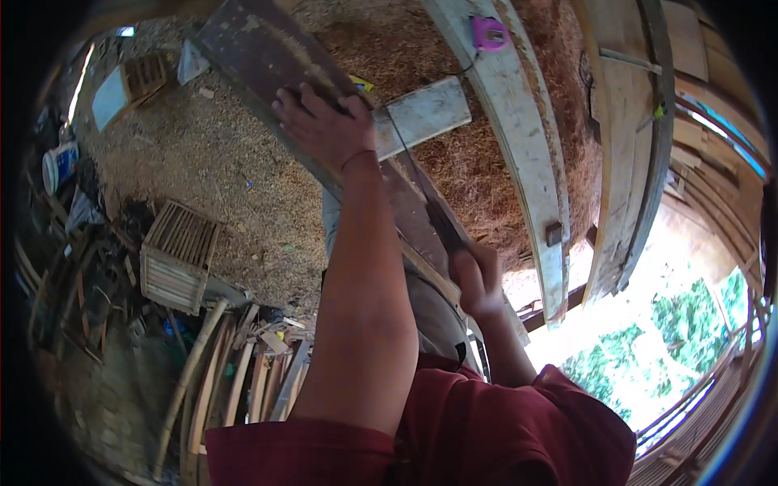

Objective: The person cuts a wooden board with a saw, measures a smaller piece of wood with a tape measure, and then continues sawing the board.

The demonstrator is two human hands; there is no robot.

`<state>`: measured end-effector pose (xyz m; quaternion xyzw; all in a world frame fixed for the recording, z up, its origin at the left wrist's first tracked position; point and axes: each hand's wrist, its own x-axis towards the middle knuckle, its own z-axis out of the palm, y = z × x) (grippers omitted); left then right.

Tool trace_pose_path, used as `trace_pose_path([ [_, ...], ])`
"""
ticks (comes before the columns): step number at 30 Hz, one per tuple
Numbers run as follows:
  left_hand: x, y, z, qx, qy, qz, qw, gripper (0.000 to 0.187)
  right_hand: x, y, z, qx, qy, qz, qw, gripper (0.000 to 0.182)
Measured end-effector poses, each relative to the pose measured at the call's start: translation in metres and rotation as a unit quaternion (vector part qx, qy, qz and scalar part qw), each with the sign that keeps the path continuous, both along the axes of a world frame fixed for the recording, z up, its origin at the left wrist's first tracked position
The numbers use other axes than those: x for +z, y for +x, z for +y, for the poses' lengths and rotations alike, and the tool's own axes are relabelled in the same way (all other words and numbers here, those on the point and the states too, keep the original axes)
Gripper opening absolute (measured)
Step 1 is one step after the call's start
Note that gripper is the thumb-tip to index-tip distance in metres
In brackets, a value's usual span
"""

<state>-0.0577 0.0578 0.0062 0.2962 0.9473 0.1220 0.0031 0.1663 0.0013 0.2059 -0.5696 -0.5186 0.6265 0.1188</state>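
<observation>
My left hand (324, 125) lies flat with fingers spread on a long dark brown board (267, 53). Beside its thumb, a short whitish board (429, 113) juts out to the right from the dark one. My right hand (476, 279) is closed around the handle of a handsaw (438, 215), near my body. The narrow-looking blade runs forward from that fist, and its far end overlaps the whitish board just right of my left wrist. My fingers hide most of the handle.
A pink tape measure (489, 34) sits on a long pale beam (527, 138) to the right. Further right stand wide planks (624, 146). Sawdust (243, 162) covers the ground. On the left are a slatted wooden crate (180, 255), a white bucket (61, 168) and scrap wood sticks (215, 373).
</observation>
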Motion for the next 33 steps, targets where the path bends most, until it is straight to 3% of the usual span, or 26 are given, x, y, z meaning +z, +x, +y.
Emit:
trace_pose_path([
  [3, -0.006, 0.000, -0.001, -0.007, -0.012, 0.017, 1.000, 0.065, -0.062, -0.045, 0.039, -0.011, -0.039, -0.024, 0.999, 0.030],
  [6, -0.007, -0.001, -0.008, -0.019, -0.022, 0.005, 1.000, 0.066, -0.031, -0.037, 0.019, -0.042, 0.035, -0.054, 0.997, 0.029],
  [7, -0.005, -0.001, -0.009, -0.021, -0.033, -0.001, 0.999, 0.066, -0.006, -0.028, 0.016, 0.005, 0.072, -0.059, 0.996, 0.030],
  [10, -0.006, -0.002, -0.005, -0.026, -0.043, 0.003, 0.999, 0.066, 0.025, -0.006, 0.015, 0.001, -0.073, -0.018, 0.997, 0.030],
  [14, -0.007, -0.002, -0.005, -0.021, -0.048, -0.003, 0.999, 0.066, -0.035, -0.053, 0.035, -0.056, 0.040, -0.047, 0.997, 0.029],
  [17, -0.004, -0.002, -0.004, -0.017, -0.054, -0.011, 0.998, 0.065, -0.028, -0.025, 0.014, -0.018, -0.032, -0.025, 0.999, 0.024],
  [20, 0.003, -0.002, -0.002, -0.022, -0.074, -0.017, 0.997, 0.063, 0.019, -0.004, 0.010, -0.012, -0.059, -0.018, 0.998, 0.031],
  [21, 0.002, -0.002, -0.003, -0.018, -0.072, -0.011, 0.997, 0.063, 0.018, -0.009, 0.009, -0.047, -0.065, -0.039, 0.996, 0.030],
  [23, -0.003, 0.000, -0.003, -0.016, -0.061, -0.002, 0.998, 0.063, -0.024, -0.042, 0.024, -0.022, 0.069, -0.077, 0.994, 0.022],
  [25, -0.003, 0.000, -0.004, -0.015, -0.049, -0.009, 0.999, 0.064, -0.039, -0.044, 0.022, 0.000, 0.092, -0.096, 0.991, 0.021],
  [27, -0.006, -0.002, 0.000, -0.017, -0.041, -0.012, 0.999, 0.065, -0.036, -0.034, 0.016, 0.013, 0.012, -0.092, 0.996, 0.022],
  [30, -0.004, 0.000, -0.006, -0.020, -0.053, -0.018, 0.998, 0.066, 0.016, -0.007, 0.012, -0.024, -0.049, -0.031, 0.998, 0.029],
  [33, -0.007, -0.004, -0.002, -0.031, -0.040, -0.005, 0.999, 0.067, -0.019, -0.036, 0.017, -0.052, -0.032, -0.079, 0.995, 0.028],
])
